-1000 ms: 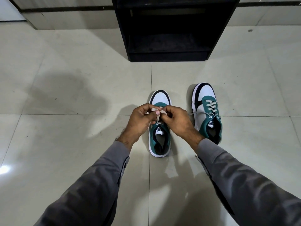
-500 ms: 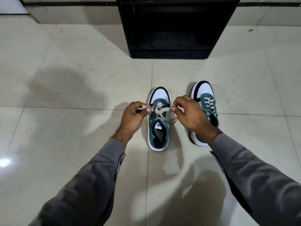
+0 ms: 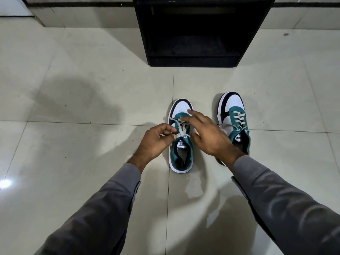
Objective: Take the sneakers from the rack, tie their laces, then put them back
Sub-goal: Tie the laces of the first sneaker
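Observation:
Two teal, white and black sneakers stand side by side on the tiled floor, toes pointing away from me. Over the left sneaker [image 3: 181,153], my left hand [image 3: 156,139] pinches its pale lace [image 3: 181,130] between thumb and fingers. My right hand [image 3: 209,134] hovers over the same shoe with fingers spread, holding nothing; its fingertips are close to the lace crossing. The right sneaker [image 3: 234,115] sits just beyond my right wrist, which covers its heel; its lacing shows. The black shoe rack [image 3: 195,34] stands ahead.
The rack's lowest shelf [image 3: 185,46] is open and dark, with nothing visible on it. Pale glossy floor tiles [image 3: 82,89] spread all around. A wall base with a dark strip [image 3: 79,4] runs behind the rack.
Both hands pulled the lace ends apart, then my right hand let go and opened its fingers above the shoe. My left hand still pinches the lace. The view shifted slightly.

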